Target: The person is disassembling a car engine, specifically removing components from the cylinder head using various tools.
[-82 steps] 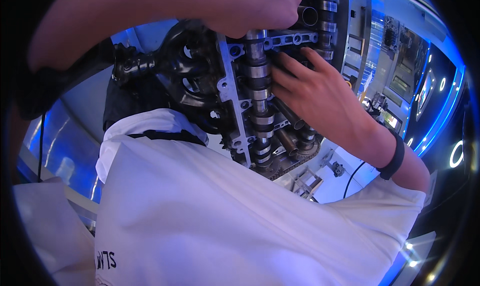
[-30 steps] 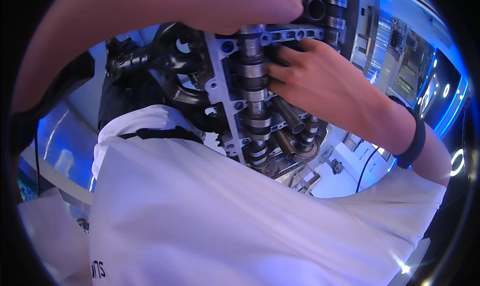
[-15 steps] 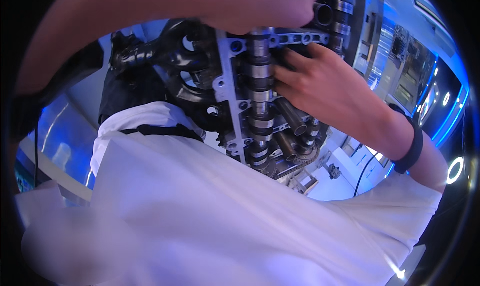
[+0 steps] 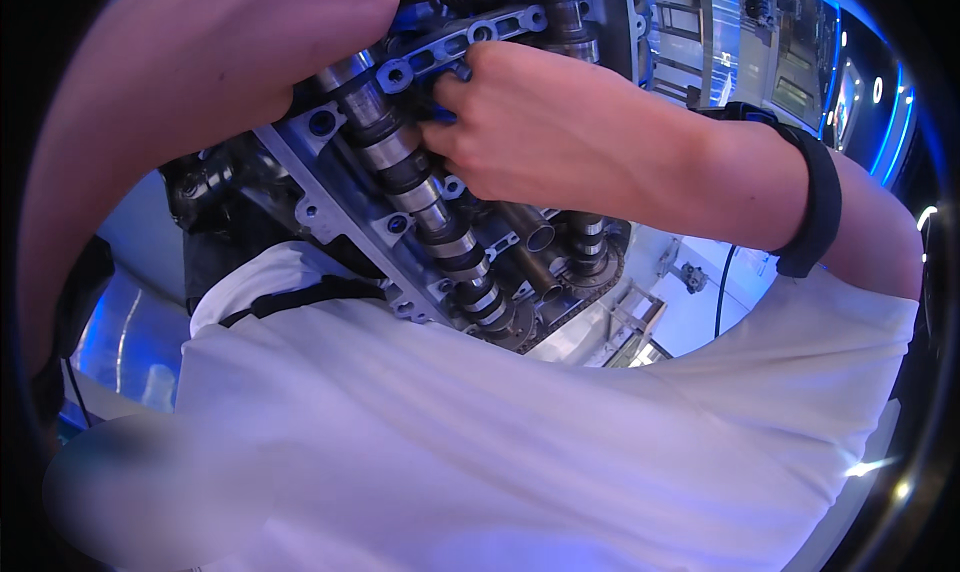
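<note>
An engine cylinder head with two camshafts lies in front of me. Its near camshaft (image 4: 395, 152), with bright metal lobes, runs diagonally between my hands; part of the far camshaft (image 4: 572, 17) shows behind my right wrist. My right hand (image 4: 510, 122) reaches into the gap between the shafts, beside a grey cross bracket (image 4: 480, 37). Its fingers are bent downward and closed, their tips hidden, and whatever they hold cannot be made out. Over the upper left of the engine is my left hand (image 4: 345, 17), its fingers hidden from view.
Two tube ends, an upper tube (image 4: 540, 234) and a lower tube (image 4: 547, 290), stick out below my right hand. A chain and sprocket (image 4: 600, 272) sit at the engine's end. The light metal flange (image 4: 350, 237) borders its left side. A black cable (image 4: 722, 292) hangs at right.
The view has shifted, so the engine appears tilted and farther left. My left arm shows farther left and my right hand has moved left in the picture, still between the camshafts.
</note>
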Tool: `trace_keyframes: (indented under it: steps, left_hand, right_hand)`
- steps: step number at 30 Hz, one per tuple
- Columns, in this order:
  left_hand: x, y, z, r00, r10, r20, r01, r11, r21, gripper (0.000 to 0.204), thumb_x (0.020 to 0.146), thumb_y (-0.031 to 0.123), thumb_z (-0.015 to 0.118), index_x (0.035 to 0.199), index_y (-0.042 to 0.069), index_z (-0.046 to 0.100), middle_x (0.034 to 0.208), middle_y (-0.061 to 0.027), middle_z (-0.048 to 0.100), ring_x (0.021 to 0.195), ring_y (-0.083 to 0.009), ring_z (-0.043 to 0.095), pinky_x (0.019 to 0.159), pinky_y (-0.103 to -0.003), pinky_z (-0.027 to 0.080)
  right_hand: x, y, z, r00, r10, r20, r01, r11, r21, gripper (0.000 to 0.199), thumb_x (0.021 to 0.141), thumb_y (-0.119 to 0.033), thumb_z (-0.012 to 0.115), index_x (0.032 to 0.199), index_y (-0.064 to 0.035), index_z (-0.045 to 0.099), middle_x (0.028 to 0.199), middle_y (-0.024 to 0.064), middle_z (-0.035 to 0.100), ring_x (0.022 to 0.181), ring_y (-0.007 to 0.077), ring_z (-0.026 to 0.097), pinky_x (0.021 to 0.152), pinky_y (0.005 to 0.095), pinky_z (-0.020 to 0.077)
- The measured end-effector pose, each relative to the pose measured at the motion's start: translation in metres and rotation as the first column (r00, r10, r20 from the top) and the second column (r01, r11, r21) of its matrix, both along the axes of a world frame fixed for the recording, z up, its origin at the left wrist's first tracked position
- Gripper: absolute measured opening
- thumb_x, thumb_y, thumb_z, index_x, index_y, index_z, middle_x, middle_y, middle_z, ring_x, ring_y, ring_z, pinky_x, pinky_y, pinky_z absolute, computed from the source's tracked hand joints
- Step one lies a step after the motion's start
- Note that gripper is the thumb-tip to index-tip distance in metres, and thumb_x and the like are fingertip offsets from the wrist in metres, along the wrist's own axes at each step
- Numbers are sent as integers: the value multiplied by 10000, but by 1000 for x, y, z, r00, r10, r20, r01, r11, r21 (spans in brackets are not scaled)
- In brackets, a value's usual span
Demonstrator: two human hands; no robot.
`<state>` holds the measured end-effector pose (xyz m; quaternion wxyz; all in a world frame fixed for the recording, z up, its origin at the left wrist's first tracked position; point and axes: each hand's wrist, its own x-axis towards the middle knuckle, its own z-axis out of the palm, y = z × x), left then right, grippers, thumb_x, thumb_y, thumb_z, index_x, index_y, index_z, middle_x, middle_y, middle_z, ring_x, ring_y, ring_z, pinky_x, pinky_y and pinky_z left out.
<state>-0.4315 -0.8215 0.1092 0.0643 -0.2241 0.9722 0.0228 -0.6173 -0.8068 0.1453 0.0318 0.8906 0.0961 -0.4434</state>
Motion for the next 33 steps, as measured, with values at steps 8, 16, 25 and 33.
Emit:
trace_keyframes:
  steps: [8, 16, 25, 33]
  left_hand:
    - [9, -2, -15, 998, -17, -58, 18, 1000, 20, 233, 676, 210, 738, 882, 111, 778, 1093, -61, 694, 1148, -254, 541, 921, -428, 416]
    - [8, 5, -21, 965, 169, -199, -139, 977, 160, 286, 675, -66, 670, 948, 7, 717, 1156, -107, 641, 1285, -340, 468, 1133, -460, 346]
    - [6, 0, -3, 988, 146, 46, -149, 986, 79, 535, 743, -61, 653, 1265, 35, 588, 1265, -187, 583, 1269, -393, 474, 1079, -473, 400]
    - [12, 0, 16, 997, 31, -76, 7, 890, 455, 500, 759, -64, 633, 1249, 16, 566, 1277, -174, 572, 1213, -394, 516, 1009, -473, 436]
  right_hand:
    - [-4, 0, -3, 989, -133, 60, 128, 989, 75, 53, 745, -128, 707, 766, -141, 753, 957, -31, 678, 935, 162, 641, 747, 280, 503]
    - [-36, -18, 22, 811, -375, 448, 397, 916, 48, 78, 746, -103, 718, 821, -114, 735, 838, 36, 701, 848, 214, 691, 713, 321, 537]
    - [-84, 39, 65, 239, -720, 651, 869, 459, 188, 174, 750, -90, 733, 921, -72, 712, 919, 79, 694, 864, 249, 684, 729, 345, 544]
    - [-57, 182, 57, -658, -673, 339, 646, -272, 714, 209, 743, -43, 722, 949, -19, 695, 961, 129, 697, 814, 248, 699, 710, 327, 565]
